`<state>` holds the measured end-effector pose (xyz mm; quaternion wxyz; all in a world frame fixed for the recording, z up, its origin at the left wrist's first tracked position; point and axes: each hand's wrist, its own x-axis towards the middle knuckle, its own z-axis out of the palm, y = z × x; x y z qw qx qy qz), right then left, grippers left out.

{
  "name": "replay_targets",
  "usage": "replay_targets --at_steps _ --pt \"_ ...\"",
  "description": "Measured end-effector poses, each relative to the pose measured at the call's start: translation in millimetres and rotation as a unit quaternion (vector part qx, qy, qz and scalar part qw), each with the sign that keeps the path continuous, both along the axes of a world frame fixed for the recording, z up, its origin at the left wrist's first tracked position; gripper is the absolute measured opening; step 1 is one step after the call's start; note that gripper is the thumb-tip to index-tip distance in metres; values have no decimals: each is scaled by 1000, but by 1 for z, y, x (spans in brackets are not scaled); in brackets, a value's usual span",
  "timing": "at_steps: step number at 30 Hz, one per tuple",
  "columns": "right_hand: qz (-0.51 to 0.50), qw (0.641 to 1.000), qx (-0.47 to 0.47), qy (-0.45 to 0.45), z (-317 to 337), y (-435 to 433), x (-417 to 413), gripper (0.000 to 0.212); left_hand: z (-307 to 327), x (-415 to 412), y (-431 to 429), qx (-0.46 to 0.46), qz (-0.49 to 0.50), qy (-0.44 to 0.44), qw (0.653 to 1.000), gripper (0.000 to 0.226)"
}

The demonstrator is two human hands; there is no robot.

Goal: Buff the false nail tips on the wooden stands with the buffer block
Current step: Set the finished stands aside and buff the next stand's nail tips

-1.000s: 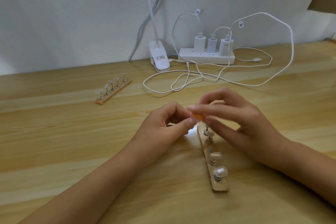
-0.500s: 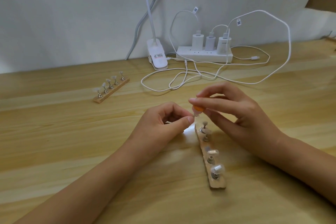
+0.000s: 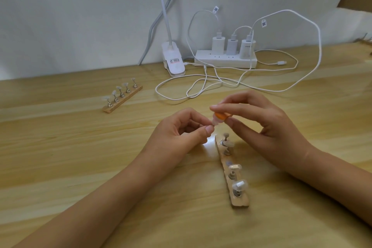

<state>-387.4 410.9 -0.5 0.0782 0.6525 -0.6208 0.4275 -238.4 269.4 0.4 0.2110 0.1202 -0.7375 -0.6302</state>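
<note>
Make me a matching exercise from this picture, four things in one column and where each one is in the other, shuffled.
1. orange buffer block
2. small clear false nail tip
3. wooden stand with five tips
4. white power strip

A. by the back wall
B. pinched by the left hand
C. pinched by the right hand
D. alone on the table, far left

Pairs: 1-C, 2-B, 3-D, 4-A.

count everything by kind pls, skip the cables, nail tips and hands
wooden stands: 2
chargers: 3
power strip: 1
clip lamp: 1
buffer block: 1
total: 8
</note>
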Motion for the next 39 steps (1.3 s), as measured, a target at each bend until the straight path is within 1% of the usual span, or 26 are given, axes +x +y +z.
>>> replay_targets --at_steps 4,8,12,15,20,23,28,30,32,36,39 --pt "22 999 -4 25 -2 1 6 32 1 0 1 -9 1 1 1000 8" --pt "-5 1000 -2 -9 -1 0 0 34 0 1 0 -4 5 9 1000 6" --pt "16 1000 -4 10 -2 0 8 31 2 1 1 -1 -1 16 1000 8" --pt "-2 1000 -2 -23 0 0 1 33 -1 0 -1 2 8 12 1000 4" --pt "17 1000 -2 -18 -3 0 9 30 -2 0 -1 -5 9 6 1000 6" --pt "-5 998 4 -56 -2 -2 2 33 -3 0 -3 -9 13 0 1000 4" --pt "13 999 0 -38 -5 -2 7 30 -2 0 -2 -3 11 5 1000 13" --pt "4 996 7 -86 -5 -3 3 29 -3 0 -2 6 17 4 1000 18" --pt "11 989 12 -146 -4 -3 2 29 -3 0 -3 21 20 9 1000 18" --pt "67 978 0 -198 -7 -5 9 25 -2 0 -2 19 16 13 1000 3" --pt "65 971 6 -232 -6 -6 7 23 -2 0 -2 24 15 23 999 6"
